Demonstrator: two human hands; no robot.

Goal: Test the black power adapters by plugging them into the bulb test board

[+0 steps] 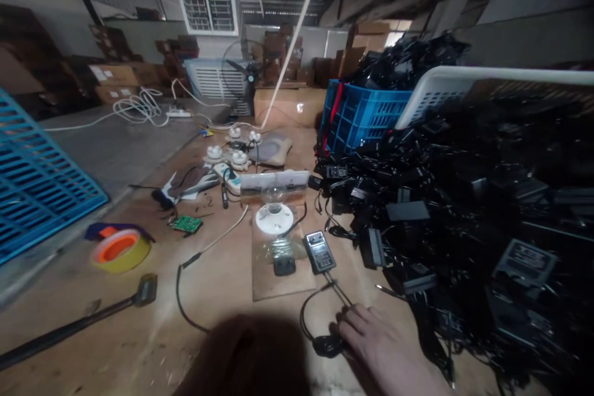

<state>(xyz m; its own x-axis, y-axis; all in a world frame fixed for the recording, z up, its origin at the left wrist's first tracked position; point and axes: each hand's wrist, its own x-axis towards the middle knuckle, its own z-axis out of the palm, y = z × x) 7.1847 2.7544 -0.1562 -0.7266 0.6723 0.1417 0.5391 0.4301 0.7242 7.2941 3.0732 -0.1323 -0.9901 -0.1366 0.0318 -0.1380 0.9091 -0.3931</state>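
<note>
My right hand [378,340] rests half-closed on a black cable [320,315] near the wooden floor's [218,272] front edge; power adapter [320,252] beyond, warehouse boxes [288,105] behind.

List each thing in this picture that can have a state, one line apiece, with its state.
Right hand: palm down on the floor, fingers on a black cord.
Adapter: lying flat, label up, cord attached.
Bulb: seated in the white socket, unlit.
Tape roll: lying flat.
Blue crate: heaped full of black adapters.
Hammer: lying on the floor, untouched.
Left hand: not in view.
</note>
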